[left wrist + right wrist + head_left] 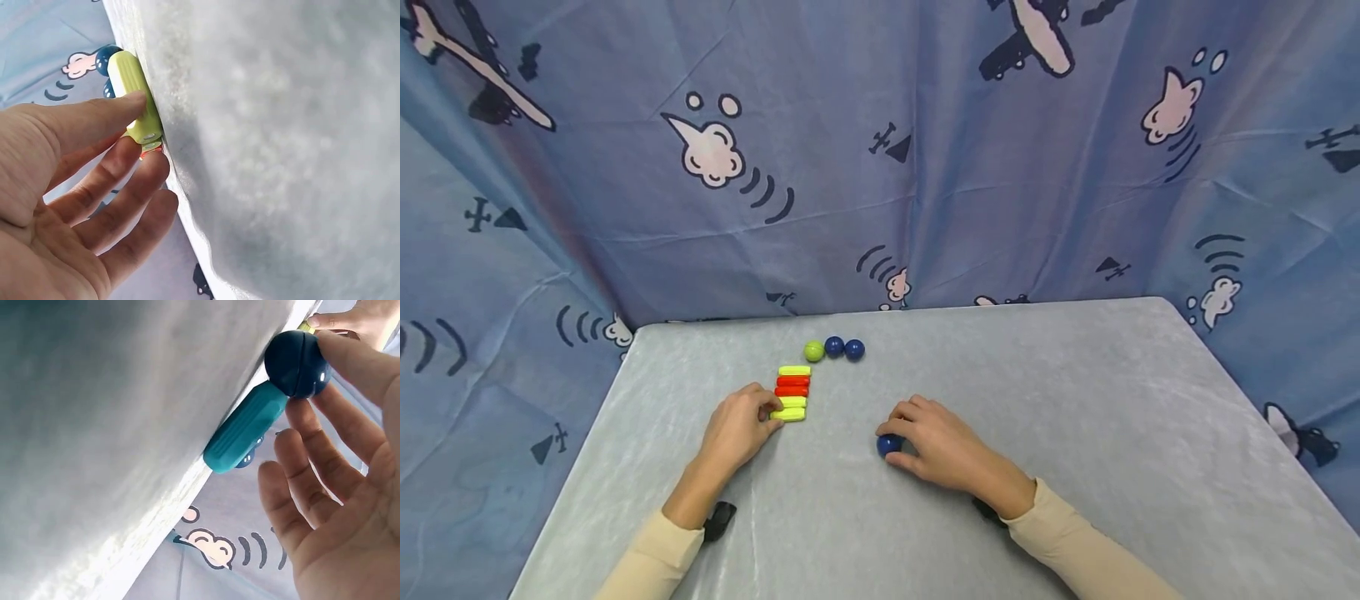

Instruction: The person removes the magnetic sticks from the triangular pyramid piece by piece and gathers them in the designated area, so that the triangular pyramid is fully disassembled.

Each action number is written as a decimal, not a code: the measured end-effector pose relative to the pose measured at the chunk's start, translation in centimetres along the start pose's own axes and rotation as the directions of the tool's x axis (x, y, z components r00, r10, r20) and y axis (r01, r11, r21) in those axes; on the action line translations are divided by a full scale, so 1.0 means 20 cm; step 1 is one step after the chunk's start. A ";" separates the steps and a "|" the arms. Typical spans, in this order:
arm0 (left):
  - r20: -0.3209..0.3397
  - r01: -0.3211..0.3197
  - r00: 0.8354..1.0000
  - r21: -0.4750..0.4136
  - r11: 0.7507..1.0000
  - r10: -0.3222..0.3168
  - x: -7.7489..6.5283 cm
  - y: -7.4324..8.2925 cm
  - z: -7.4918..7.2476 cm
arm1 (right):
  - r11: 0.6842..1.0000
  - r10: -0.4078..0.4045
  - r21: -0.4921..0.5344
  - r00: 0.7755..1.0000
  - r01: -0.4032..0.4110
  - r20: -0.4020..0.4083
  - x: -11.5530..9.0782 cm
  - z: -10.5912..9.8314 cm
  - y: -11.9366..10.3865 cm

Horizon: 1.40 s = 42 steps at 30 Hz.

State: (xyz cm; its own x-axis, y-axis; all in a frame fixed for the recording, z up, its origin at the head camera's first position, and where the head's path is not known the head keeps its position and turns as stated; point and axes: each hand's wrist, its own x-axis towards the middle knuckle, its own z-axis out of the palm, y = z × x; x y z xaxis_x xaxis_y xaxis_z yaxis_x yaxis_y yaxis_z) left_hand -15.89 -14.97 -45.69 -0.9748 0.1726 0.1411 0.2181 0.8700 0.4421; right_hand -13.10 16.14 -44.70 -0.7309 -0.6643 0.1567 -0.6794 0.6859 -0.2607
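Observation:
My left hand (pixel 736 428) pinches the left end of the nearest yellow-green stick (pixel 793 414), thumb on its side. That ribbed stick (pixel 130 84) lies at the near end of a column of several short sticks, with two red sticks (pixel 792 387) in the middle and another yellow-green stick (pixel 794 371) at the far end. Right of the column, my right hand (pixel 946 448) holds a dark blue ball (pixel 889 445) between thumb and fingers. A teal stick (pixel 245 428) stands out beside the ball in the right wrist view; my hand hides it in the head view.
Beyond the sticks, a green ball (pixel 814 351) and two dark blue balls (pixel 845 348) sit side by side in a row. A pale grey cloth covers the table (pixel 1037 367). Behind it hangs a blue patterned curtain (pixel 820 167), which also runs along both sides.

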 end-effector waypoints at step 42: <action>-0.023 0.014 1.000 -0.006 1.000 -0.014 -0.02 -0.02 0.01 | 0.999 -0.017 0.036 1.000 0.017 -0.004 -0.03 -0.01 0.02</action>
State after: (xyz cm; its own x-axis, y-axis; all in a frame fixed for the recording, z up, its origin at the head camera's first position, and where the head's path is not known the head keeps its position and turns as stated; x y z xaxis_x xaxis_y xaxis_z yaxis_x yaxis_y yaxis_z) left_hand -15.71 -15.35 -46.15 -0.9765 0.1496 0.1551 0.2045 0.8697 0.4491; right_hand -12.93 16.96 -44.77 -0.7196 -0.6746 0.1645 -0.6888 0.6634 -0.2923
